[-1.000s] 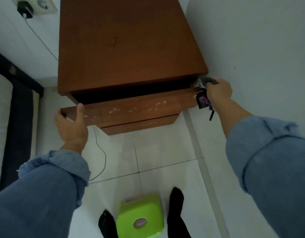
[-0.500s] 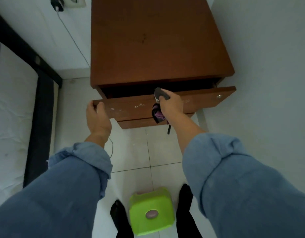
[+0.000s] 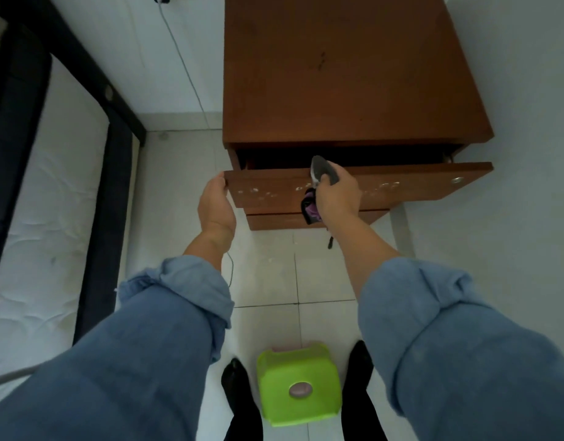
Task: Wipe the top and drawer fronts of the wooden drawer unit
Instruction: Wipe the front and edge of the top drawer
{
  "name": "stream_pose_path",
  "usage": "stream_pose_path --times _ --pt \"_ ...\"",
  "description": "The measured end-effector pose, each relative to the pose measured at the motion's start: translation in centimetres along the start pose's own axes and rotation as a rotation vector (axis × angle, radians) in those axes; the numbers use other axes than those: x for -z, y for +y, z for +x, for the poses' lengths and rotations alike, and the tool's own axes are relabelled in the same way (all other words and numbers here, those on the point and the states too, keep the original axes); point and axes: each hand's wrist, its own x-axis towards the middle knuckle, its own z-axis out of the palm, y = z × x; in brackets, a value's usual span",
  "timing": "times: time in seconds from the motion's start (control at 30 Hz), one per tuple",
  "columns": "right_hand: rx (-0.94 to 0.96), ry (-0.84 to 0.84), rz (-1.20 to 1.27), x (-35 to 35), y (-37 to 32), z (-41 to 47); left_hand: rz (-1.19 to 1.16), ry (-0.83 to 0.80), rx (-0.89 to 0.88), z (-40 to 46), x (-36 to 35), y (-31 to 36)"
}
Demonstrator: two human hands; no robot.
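I see the left hand (image 3: pixel 215 206) gripping the left end of the pulled-out top drawer front (image 3: pixel 411 183) of the brown wooden drawer unit (image 3: pixel 347 74). Right hand (image 3: pixel 337 194) clutches a bunched grey-and-purple cloth (image 3: pixel 313 207) against the front's middle.

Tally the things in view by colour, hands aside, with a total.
Brown: 1, the wooden drawer unit
Grey and purple: 1, the crumpled cloth in the right hand
Lime green: 1, the plastic stool
Black: 2, the shoes
Total: 5
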Motion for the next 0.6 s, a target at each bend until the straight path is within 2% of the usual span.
stream_pose_path --times 0.27,0.37,0.4,0.5,0.6 --pt "0.078 -0.223 0.039 -7.6 -2.6 -4.8 -0.124 -0.149 0.080 -0.1 1.3 1.2" --pt "0.136 -0.384 -0.033 -8.6 -2.5 -5.8 -0.078 -0.181 0.101 0.2 2.3 1.4" --pt "0.150 -0.399 -0.060 -8.4 -2.0 -6.0 0.001 -0.170 0.074 0.2 2.6 1.2" --pt "0.127 -0.267 -0.103 -5.9 0.5 -6.0 0.423 -0.099 -0.134 -0.9 3.2 -0.3" --pt "0.052 -0.097 -0.173 -2.1 2.8 -4.8 0.630 -0.201 -0.263 -2.6 3.0 -1.7"
